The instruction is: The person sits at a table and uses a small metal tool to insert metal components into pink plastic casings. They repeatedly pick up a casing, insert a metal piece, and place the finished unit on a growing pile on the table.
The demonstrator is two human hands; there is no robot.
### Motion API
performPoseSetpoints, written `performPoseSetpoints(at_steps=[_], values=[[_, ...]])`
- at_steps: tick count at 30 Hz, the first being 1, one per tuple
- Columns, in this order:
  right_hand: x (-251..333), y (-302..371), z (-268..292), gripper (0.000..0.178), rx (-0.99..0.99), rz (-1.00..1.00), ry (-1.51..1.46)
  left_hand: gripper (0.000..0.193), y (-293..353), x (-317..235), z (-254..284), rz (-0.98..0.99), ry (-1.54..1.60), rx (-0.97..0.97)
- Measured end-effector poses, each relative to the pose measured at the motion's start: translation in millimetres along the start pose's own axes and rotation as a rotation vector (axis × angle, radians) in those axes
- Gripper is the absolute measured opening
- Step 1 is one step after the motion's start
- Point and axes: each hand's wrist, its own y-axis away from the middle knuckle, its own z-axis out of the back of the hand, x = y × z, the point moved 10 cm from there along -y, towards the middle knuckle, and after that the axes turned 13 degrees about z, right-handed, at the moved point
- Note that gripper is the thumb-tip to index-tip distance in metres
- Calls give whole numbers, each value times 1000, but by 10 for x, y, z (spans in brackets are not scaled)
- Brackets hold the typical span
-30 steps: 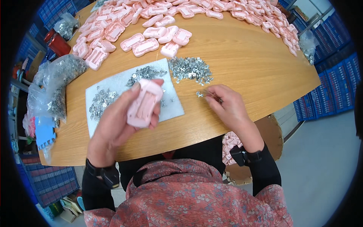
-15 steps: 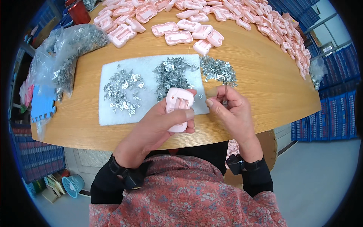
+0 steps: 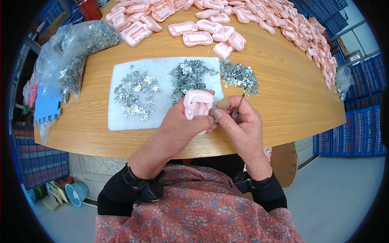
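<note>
Pink casing (image 3: 197, 97) lay in our left hand (image 3: 174, 127), its fingers clamped around it, long axis running roughly away from us, slots facing up. Our right hand (image 3: 245, 123) was just beside its right edge, fingers closed on a thin tool (image 3: 239, 106); we could not be sure what small piece sat between its fingertips. Our left thumb covered part of the casing's near end. Beyond, metal clips (image 3: 137, 93) lay on a white mat (image 3: 164, 83) upon the table (image 3: 291, 97).

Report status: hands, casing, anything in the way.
Left hand gripping casing. Right hand at its right edge, holding slim tool. Left thumb covers part of casing.
</note>
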Motion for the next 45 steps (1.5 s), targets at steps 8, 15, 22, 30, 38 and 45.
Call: performPoseSetpoints(at_steps=[8, 15, 22, 30, 38, 45], values=[[-105, 70, 90, 17, 36, -87, 0, 49, -7, -51, 65, -27, -114, -79], [-128, 36, 99, 16, 31, -63, -55, 45, 6, 47, -9, 44, -79, 21], [-191, 76, 102, 21, 38, -162, -227, 54, 6, -97, 82, -20, 159, 82], [-254, 156, -183, 28, 148, -293, -343, 63, 40, -338, -90, -248, 98, 49], [-210, 130, -16, 28, 112, -205, -315, 53, 99, -256, -102, -109, 257, 239], [-22, 149, 3, 31, 398, -236, -214, 41, 63, 108, 45, 240, -132, 200]])
